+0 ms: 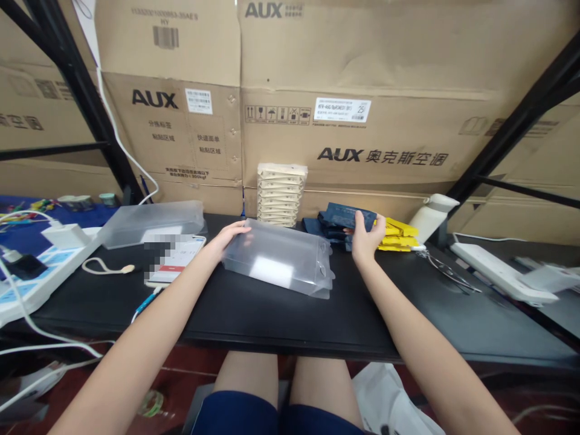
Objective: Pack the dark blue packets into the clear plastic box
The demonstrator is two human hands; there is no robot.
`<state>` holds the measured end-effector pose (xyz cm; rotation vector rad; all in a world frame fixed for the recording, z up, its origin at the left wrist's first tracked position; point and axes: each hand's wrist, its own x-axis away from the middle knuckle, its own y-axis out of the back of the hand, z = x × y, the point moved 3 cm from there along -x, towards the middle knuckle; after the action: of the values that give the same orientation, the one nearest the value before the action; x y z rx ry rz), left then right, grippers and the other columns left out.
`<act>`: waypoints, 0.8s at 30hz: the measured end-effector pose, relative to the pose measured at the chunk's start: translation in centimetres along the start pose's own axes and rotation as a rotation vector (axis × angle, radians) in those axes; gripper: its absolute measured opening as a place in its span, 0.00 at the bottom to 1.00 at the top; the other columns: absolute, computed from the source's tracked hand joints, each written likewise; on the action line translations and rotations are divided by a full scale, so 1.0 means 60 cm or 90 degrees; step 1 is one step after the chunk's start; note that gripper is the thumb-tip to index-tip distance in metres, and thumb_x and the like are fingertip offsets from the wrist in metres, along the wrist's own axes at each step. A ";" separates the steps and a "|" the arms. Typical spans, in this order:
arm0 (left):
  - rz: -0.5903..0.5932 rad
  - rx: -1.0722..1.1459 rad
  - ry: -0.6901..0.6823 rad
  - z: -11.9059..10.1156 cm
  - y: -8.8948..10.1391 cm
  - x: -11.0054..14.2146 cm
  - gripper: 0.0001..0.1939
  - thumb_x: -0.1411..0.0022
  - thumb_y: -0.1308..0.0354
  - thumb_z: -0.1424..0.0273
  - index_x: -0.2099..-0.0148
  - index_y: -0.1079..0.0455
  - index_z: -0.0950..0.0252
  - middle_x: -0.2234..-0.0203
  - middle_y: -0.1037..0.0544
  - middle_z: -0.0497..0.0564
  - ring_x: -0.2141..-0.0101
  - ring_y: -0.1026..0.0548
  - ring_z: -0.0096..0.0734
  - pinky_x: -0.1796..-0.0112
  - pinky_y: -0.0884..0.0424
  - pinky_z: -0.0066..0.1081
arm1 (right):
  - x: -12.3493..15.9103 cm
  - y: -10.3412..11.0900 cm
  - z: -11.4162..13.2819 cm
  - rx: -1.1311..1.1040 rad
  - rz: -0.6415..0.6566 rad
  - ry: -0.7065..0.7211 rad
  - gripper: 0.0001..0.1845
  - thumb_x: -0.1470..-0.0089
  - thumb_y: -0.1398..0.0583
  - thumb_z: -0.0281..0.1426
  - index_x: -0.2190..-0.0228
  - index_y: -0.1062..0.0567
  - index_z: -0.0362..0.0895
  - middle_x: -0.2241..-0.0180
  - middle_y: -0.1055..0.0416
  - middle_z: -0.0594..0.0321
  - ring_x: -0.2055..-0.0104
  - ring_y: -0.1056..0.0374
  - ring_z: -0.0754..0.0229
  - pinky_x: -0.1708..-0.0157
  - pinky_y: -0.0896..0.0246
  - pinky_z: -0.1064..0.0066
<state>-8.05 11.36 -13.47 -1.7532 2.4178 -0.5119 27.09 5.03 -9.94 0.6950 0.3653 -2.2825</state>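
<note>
A clear plastic box [281, 260] lies on its side in the middle of the black table [272, 314]. My left hand [229, 237] rests on the box's left end, fingers curled over its edge. My right hand [367, 237] is closed on a dark blue packet [347, 216] atop a small pile of dark blue packets [328, 229], just right of the box. Yellow packets [399, 234] lie directly beside that hand.
A stack of beige packets [281, 193] stands at the back against large AUX cardboard cartons [344, 121]. Another clear box [151, 222] and a phone [174, 258] lie to the left, with power strips [502, 275] and cables on both sides. A white lamp base [432, 214] stands right.
</note>
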 end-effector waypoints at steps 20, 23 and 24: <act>-0.066 -0.008 0.002 -0.034 0.037 0.003 0.14 0.54 0.40 0.80 0.62 0.28 0.68 0.77 0.23 0.48 0.80 0.25 0.25 0.79 0.28 0.23 | 0.012 -0.005 -0.014 0.070 0.371 -0.323 0.14 0.58 0.33 0.36 0.74 0.31 0.42 0.89 0.42 0.73 0.91 0.46 0.71 0.94 0.60 0.82; -0.067 -0.005 0.005 -0.036 0.041 0.007 0.13 0.53 0.41 0.80 0.62 0.28 0.67 0.77 0.23 0.48 0.80 0.25 0.25 0.78 0.29 0.22 | 0.011 -0.001 -0.014 0.083 0.354 -0.324 0.14 0.58 0.33 0.35 0.73 0.31 0.42 0.89 0.40 0.73 0.91 0.46 0.72 0.94 0.59 0.83; -0.065 -0.005 0.008 -0.037 0.042 0.008 0.12 0.52 0.41 0.79 0.62 0.28 0.67 0.77 0.23 0.48 0.80 0.25 0.25 0.78 0.29 0.23 | 0.012 -0.001 -0.013 0.083 0.352 -0.322 0.14 0.58 0.33 0.35 0.72 0.31 0.42 0.89 0.41 0.73 0.91 0.46 0.72 0.95 0.59 0.83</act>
<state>-11.13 12.05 -12.17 -1.8896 2.3500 -0.5267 26.91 5.00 -10.96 0.2163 -0.1992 -1.8640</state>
